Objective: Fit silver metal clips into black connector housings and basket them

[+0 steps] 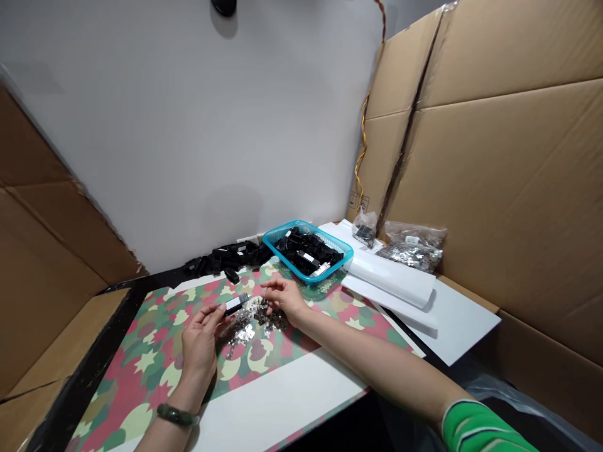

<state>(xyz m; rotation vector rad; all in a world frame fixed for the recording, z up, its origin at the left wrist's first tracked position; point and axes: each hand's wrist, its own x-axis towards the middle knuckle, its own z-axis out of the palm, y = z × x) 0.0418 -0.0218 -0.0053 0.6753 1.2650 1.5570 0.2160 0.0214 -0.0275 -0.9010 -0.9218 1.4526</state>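
Observation:
My left hand [201, 342] holds a small black part with a white label [234, 304] pinched in its fingertips above the patterned mat [155, 351]. Just right of it, my right hand [284, 296] hovers with fingers curled over a pile of small shiny metal pieces [252, 323] and seems to pinch one tiny piece. A green bangle sits on my left wrist, and a green sleeve covers my right upper arm.
A blue basket [340, 262] of black parts stands behind the hands, with a row of black parts [221, 257] to its left. Two clear bags of parts [412, 246] lie on white sheets [400, 285] at the right. Cardboard walls enclose both sides.

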